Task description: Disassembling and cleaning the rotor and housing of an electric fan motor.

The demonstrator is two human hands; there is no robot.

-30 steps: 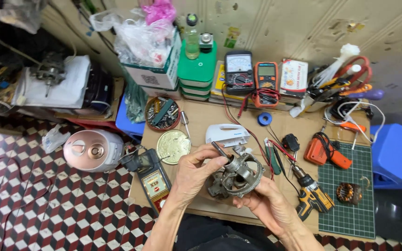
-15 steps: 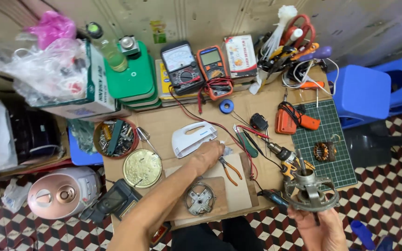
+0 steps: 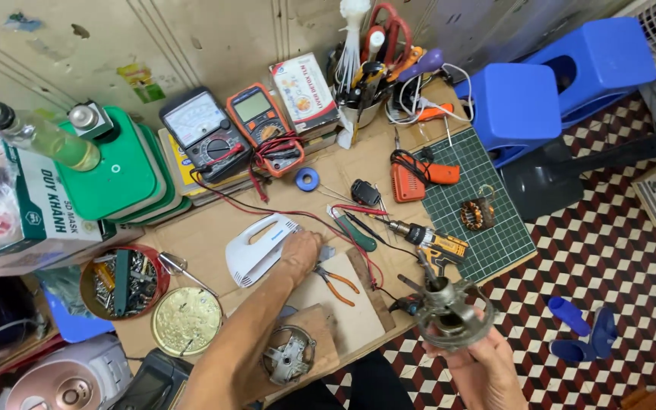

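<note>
fingers (image 3: 471, 357) around metal motor part (image 3: 449, 315)

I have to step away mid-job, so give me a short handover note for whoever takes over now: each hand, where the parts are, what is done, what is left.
Left hand: reaching out over the bench, fingers down by the white mixer shell and the pliers; whether it grips anything cannot be told.
Right hand: holds the motor up off the bench edge, shaft pointing up.
Parts: motor end cover lies on the wooden block near the body. Copper coil sits on the green mat.
Done: the cover is off the motor.
Left: the motor is in hand, not set down; the cover and coil lie apart from it.
</note>
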